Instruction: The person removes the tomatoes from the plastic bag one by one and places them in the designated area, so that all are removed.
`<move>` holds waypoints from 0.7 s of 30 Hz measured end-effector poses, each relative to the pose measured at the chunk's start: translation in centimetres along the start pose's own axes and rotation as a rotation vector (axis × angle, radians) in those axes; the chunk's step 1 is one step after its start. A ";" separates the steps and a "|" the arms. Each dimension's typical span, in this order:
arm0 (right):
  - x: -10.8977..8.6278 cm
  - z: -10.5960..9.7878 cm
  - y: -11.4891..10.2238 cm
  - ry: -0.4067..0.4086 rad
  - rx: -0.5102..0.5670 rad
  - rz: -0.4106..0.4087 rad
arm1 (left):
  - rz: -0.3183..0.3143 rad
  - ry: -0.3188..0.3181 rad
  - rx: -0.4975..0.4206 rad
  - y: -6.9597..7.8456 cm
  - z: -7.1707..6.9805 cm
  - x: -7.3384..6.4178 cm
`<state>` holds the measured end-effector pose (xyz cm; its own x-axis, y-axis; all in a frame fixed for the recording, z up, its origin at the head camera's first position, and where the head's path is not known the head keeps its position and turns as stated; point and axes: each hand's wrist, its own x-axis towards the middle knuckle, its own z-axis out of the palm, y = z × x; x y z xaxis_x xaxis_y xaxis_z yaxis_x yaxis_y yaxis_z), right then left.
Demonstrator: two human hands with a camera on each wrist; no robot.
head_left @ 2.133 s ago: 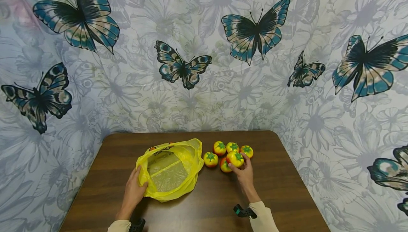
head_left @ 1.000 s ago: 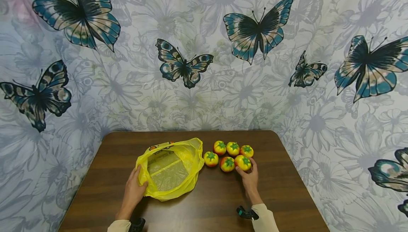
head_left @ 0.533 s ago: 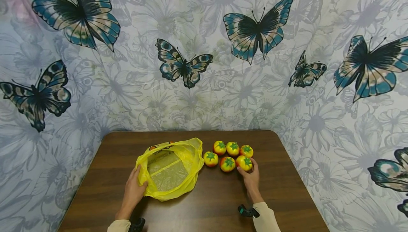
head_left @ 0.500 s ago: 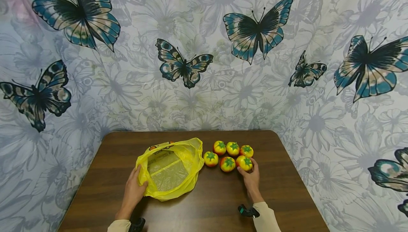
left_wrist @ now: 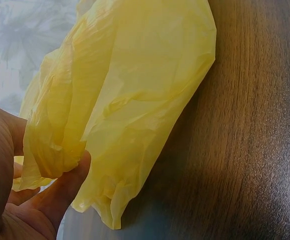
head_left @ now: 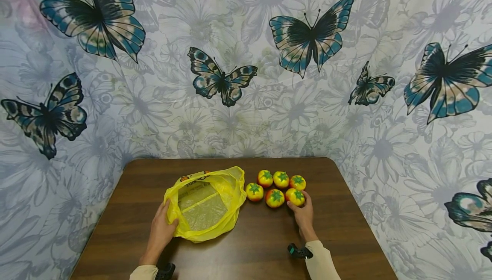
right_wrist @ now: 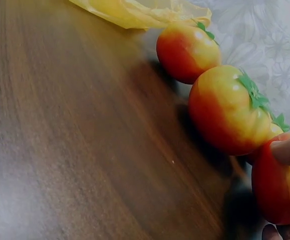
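A yellow plastic bag lies with its mouth wide on the table, its inside showing. My left hand grips the bag's left rim; in the left wrist view the thin plastic is pinched between thumb and fingers. At the right end of the front row, my right hand holds a red-and-yellow tomato with a green calyx. The right wrist view shows a thumb on this tomato. Beside it sits another tomato, and further left one more lies close to the bag.
Behind the front row stand three more tomatoes, left, middle and right. All rest on a brown wooden table with rounded far corners. A butterfly-patterned wall covering rises behind the table's far edge.
My right hand has moved right and lowered its tomato from above the front middle one to the row's right end, then shifted it slightly right. My left hand keeps its grip on the bag.
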<state>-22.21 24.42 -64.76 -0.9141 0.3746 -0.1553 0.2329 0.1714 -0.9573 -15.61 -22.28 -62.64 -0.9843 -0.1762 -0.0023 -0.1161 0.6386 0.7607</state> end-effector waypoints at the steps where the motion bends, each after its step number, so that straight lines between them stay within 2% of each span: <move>1: 0.0 0.0 0.0 -0.001 -0.007 0.004 | 0.001 0.002 0.000 0.0 0.0 0.0; 9: 0.1 0.1 0.1 -0.009 -0.049 0.017 | -0.007 -0.015 -0.004 0.1 -0.1 -0.1; 21: 0.1 -0.1 0.3 -0.029 -0.049 0.027 | -0.022 -0.034 -0.010 0.1 -0.3 0.0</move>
<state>-22.25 24.58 -65.03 -0.9164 0.3529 -0.1887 0.2731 0.2067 -0.9395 -15.62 -22.41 -62.37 -0.9855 -0.1647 -0.0405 -0.1364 0.6276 0.7665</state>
